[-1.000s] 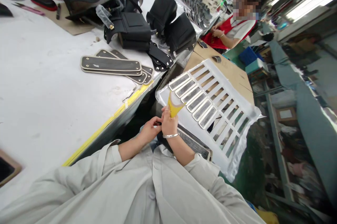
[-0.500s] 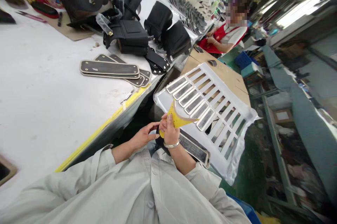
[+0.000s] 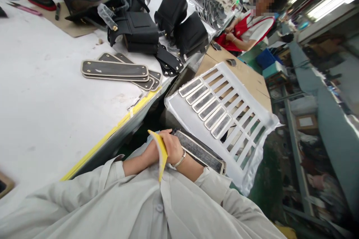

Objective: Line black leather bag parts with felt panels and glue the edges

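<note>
My right hand (image 3: pixel 172 147), with a bracelet at the wrist, is closed on a yellow fan-shaped piece (image 3: pixel 161 153). That piece now stands nearly edge-on, in front of my body. My left hand (image 3: pixel 150 155) is beside it at the left, its fingers hidden behind the yellow piece and my right hand. Just right of my right hand lies a long black panel with a pale edge (image 3: pixel 202 151). Beyond it, several small dark rectangular pieces with pale borders (image 3: pixel 209 108) lie in a row on a white slotted sheet (image 3: pixel 238 171).
To the left is a white table (image 3: pixel 56 119) with a yellow edge strip (image 3: pixel 114 128). On it lie dark riveted strips (image 3: pixel 114 69), black bags (image 3: pixel 141 31) and rows of curved pieces (image 3: pixel 203 3). Behind the sheet is cardboard (image 3: pixel 249 78); a person in a red apron (image 3: pixel 242 33) sits beyond.
My right hand has drawn the yellow piece down and left toward my body, turning it from broadside to nearly edge-on. My left hand's fingers, visible before, are now hidden.
</note>
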The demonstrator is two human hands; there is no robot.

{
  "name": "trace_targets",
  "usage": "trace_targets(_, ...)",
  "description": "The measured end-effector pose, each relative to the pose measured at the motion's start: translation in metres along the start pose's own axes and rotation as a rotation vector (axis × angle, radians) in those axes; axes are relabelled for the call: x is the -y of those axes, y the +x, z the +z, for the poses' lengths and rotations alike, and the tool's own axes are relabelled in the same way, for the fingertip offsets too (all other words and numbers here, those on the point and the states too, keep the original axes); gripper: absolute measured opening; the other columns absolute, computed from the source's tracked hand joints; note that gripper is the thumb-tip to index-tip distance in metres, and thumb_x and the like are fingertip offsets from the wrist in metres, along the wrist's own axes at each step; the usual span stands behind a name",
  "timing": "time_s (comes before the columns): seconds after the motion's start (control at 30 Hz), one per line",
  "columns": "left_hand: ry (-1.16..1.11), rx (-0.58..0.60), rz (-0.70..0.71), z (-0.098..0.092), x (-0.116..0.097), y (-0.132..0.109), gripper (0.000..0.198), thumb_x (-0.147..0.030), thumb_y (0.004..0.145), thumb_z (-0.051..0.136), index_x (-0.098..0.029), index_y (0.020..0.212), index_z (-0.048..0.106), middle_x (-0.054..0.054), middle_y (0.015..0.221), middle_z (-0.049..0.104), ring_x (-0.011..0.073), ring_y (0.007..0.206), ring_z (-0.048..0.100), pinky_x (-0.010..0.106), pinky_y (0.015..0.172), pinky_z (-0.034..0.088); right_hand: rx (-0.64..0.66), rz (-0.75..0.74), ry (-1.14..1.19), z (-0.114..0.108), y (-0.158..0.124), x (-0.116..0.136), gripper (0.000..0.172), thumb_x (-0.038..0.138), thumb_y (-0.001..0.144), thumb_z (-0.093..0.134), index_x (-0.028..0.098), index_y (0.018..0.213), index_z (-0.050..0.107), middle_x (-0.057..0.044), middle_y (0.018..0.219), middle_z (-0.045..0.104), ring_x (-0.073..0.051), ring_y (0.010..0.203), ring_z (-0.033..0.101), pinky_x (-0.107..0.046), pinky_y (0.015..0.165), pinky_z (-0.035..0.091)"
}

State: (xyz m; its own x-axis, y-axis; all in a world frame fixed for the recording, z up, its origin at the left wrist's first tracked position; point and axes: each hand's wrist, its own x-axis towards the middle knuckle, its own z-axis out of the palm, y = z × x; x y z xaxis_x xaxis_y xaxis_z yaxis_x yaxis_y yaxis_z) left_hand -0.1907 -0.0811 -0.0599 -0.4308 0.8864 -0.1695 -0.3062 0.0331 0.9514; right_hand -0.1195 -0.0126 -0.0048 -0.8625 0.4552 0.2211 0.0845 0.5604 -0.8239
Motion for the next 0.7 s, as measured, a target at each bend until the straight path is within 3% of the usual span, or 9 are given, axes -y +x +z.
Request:
trace_targets(0.07,0.007,0.027,0.029,0.001,-0.002,-0.002,0.030,-0.018,0.071,0.057,-0.017,0.102,0.059,0.004,0.104,0.063,0.0217,0.106,0.054,0.035,0.099,0.038,-0.229,0.158,0.198,-0.001,0.003,-0.003,0.027,0.047,0.077,0.056,0.020,0.079,0.057,-0.001,0.066,0.054,-0.014,0.058,0.051,-0.027,0.057,0.043)
trace_targets(0.13,0.023,0.058,0.036,0.001,-0.005,-0.004,0.038,-0.018,0.070,0.058,-0.020,0.108,0.056,0.003,0.109,0.062,0.0206,0.107,0.053,0.036,0.099,0.039,-0.441,0.297,0.368,-0.004,0.009,-0.004,0.034,0.053,0.085,0.042,0.021,0.077,0.053,0.005,0.054,0.041,-0.010,0.043,0.038,-0.024,0.044,0.036)
trace_targets(0.2,0.052,0.086,0.011,-0.001,-0.006,-0.007,0.043,-0.019,0.070,0.058,-0.021,0.113,0.054,0.003,0.112,0.060,0.0199,0.107,0.053,0.036,0.096,0.040,-0.542,0.352,0.521,-0.007,0.014,-0.002,0.039,0.057,0.088,0.034,0.022,0.076,0.048,0.009,0.048,0.026,-0.008,0.036,0.024,-0.021,0.035,0.026)
trace_targets(0.27,0.087,0.098,-0.017,-0.003,-0.006,-0.009,0.045,-0.020,0.071,0.057,-0.022,0.116,0.053,0.004,0.113,0.059,0.0197,0.108,0.052,0.035,0.095,0.041,-0.589,0.367,0.661,-0.009,0.016,0.003,0.037,0.057,0.086,0.040,0.022,0.076,0.047,0.010,0.048,0.021,-0.007,0.036,0.020,-0.019,0.034,0.022)
trace_targets(0.4,0.104,0.091,-0.021,-0.005,-0.005,-0.010,0.046,-0.021,0.072,0.056,-0.022,0.118,0.052,0.004,0.113,0.059,0.0192,0.107,0.053,0.035,0.096,0.041,-0.579,0.323,0.744,-0.009,0.013,0.013,0.034,0.054,0.082,0.051,0.021,0.075,0.050,0.009,0.050,0.025,-0.006,0.039,0.023,-0.020,0.037,0.021)
trace_targets(0.7,0.035,0.118,0.042,-0.004,-0.007,-0.007,0.040,-0.018,0.071,0.057,-0.023,0.111,0.055,0.002,0.109,0.062,0.0181,0.103,0.056,0.035,0.093,0.043,-0.423,0.280,0.488,0.002,0.001,0.001,0.031,0.049,0.089,0.041,0.022,0.080,0.051,0.006,0.052,0.031,-0.009,0.044,0.030,-0.024,0.042,0.030)
